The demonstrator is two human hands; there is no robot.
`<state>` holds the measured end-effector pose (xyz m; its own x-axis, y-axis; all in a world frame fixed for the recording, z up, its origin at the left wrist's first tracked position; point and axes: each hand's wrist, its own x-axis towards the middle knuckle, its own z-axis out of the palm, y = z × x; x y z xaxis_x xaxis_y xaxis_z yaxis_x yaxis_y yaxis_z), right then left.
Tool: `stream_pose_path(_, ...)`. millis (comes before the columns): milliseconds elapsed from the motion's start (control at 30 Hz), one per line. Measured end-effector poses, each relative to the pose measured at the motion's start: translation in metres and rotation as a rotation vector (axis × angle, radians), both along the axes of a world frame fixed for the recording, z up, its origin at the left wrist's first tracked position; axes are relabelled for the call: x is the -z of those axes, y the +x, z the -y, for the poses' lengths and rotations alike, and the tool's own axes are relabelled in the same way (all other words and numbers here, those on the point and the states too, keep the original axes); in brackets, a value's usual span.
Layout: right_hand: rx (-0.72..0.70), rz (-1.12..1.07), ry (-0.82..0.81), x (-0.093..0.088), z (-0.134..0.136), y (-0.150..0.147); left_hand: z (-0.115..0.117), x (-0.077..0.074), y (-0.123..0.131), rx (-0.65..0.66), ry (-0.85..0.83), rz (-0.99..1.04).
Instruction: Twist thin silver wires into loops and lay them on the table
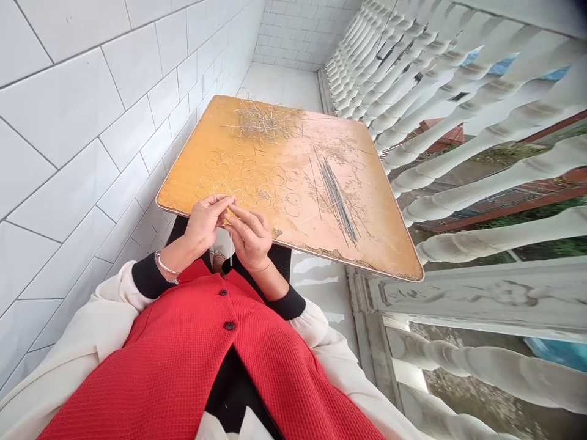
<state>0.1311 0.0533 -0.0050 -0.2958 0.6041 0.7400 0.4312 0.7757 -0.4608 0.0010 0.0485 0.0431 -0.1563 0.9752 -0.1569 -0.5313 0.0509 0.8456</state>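
My left hand [205, 223] and my right hand [251, 237] meet above the near edge of the table. Both are closed in a pinch, fingertips nearly touching, on what looks like a thin wire, mostly hidden by the fingers. Just beyond them, many small wire rings [237, 184] lie spread over the yellow part of the tabletop. A bundle of straight dark wires [337, 198] rests to the right. At the far side sits a tangled heap of thin wire pieces [266, 122].
The worn yellow and pink table [389, 244] has chipped, peeling edges. A white tiled wall [132, 134] runs along the left. On the right stands a railing of white balusters [495, 241], with a carved rail [481, 296] near the table corner.
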Motion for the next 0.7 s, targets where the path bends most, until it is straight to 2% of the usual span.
stream_pose_path(100,-0.034,-0.076,-0.031,-0.002,0.001,0.002,0.001,-0.003,-0.001,0.021,0.007,-0.013)
stream_pose_path(167,-0.11,-0.194,-0.094,-0.001,0.003,0.004,0.003,-0.007,-0.002,0.041,0.009,0.02)
stream_pose_path(300,-0.256,-0.399,-0.398,0.002,0.005,0.005,0.007,-0.016,-0.002,0.07,-0.007,0.088)
stream_pose_path(433,-0.224,-0.57,-0.665,0.007,0.003,0.006,0.007,-0.02,-0.004,0.073,0.044,0.108)
stream_pose_path(700,-0.24,-0.875,-0.928,0.002,-0.011,0.004,0.01,-0.02,-0.005,0.143,0.078,0.108)
